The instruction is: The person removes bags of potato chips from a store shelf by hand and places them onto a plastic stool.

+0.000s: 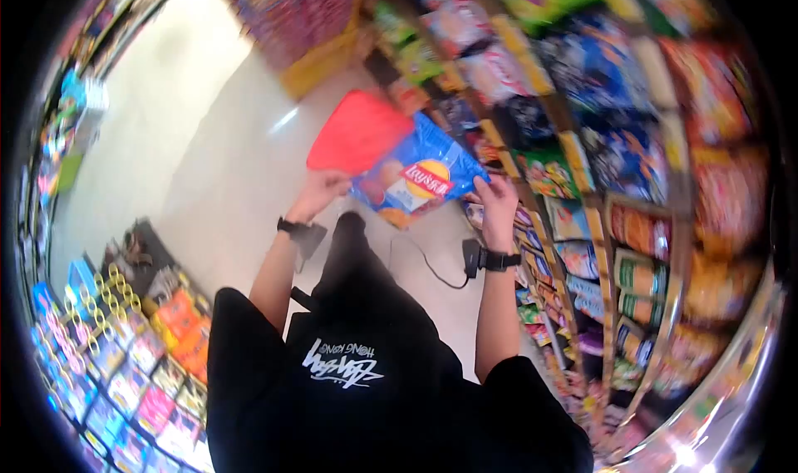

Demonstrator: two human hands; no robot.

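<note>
A blue bag of Lay's potato chips [420,178] is stretched between my two hands, its printed front turned up toward me. My left hand [324,192] is closed at the bag's left corner. My right hand [497,200] pinches the right edge between thumb and fingers. Behind the bag and just above my left hand is a smooth red thing [357,132] with rounded corners; its kind is unclear, and I cannot tell whether my left fingers touch it. Each wrist wears a black strap with a small device.
Shelves of packaged snacks [615,140] curve along my right side. A display with a yellow base [312,74] stands ahead. Pale floor [224,140] spreads to the left. Colourful packets and yellow chain links [112,298] are at lower left. A black cable [428,261] hangs near my right wrist.
</note>
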